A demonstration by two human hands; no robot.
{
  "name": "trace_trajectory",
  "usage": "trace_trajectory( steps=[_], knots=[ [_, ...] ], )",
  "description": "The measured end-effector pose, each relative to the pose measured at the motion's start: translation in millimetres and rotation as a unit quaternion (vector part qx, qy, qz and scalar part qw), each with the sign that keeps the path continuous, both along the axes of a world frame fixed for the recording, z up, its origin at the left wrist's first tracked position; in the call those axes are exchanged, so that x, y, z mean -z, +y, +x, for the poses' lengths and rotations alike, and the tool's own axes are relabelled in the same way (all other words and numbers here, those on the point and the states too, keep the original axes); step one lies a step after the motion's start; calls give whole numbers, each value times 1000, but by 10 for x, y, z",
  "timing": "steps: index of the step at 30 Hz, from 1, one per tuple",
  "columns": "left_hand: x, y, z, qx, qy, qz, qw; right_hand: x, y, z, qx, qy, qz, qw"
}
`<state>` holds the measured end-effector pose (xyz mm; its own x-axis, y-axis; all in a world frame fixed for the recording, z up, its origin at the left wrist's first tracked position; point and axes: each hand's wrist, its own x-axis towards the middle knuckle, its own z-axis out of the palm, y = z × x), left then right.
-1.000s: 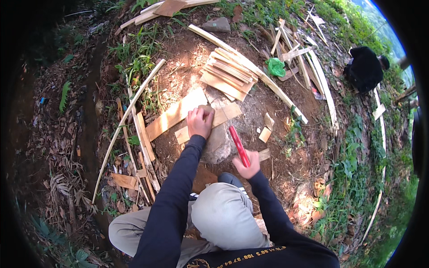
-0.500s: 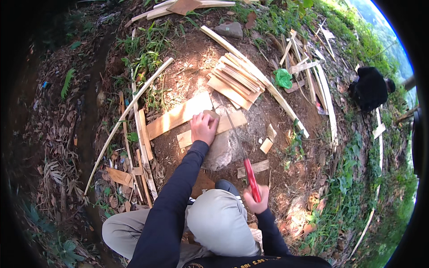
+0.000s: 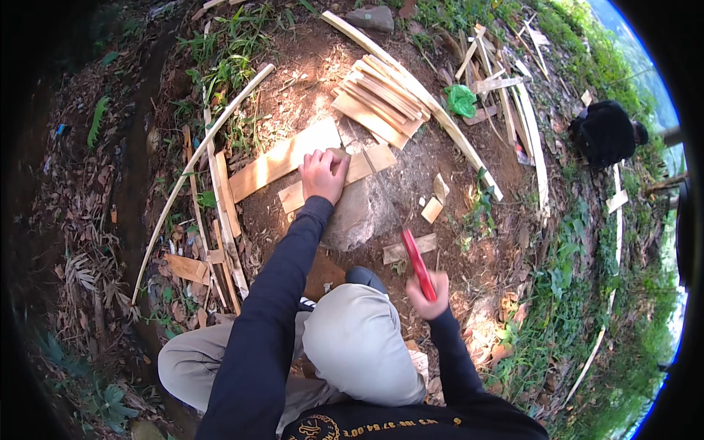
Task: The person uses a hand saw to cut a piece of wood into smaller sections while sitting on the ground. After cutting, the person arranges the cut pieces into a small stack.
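Red handle (image 3: 418,262), now farther from board (image 3: 357,168) (right fingers (image 3: 441,283) too)

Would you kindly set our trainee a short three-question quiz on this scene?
1. Multiple choice: what colour is the handle in the right hand?
(a) blue
(b) red
(c) yellow
2. True or false: the green bag lies to the right of the slat stack.
3. Fill in the blank: the left hand is on a board that lies across a ____.

Key:
1. (b)
2. True
3. rock
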<state>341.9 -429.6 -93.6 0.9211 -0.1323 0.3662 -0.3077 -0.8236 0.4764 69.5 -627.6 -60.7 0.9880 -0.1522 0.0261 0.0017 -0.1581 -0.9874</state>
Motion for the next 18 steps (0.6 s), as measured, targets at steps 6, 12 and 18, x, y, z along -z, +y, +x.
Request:
trace_trajectory(
  steps=[6, 12, 18],
  knots=[
    [50, 39, 22, 23, -20, 0, 1000, -262, 307, 563, 26, 3, -42, 999],
    [-30, -40, 15, 31, -59, -14, 998, -204, 136, -90, 27, -19, -26, 999],
    [72, 43, -79, 18, -26, 0, 1000, -119, 329, 362, 52, 46, -5, 998]
  ],
)
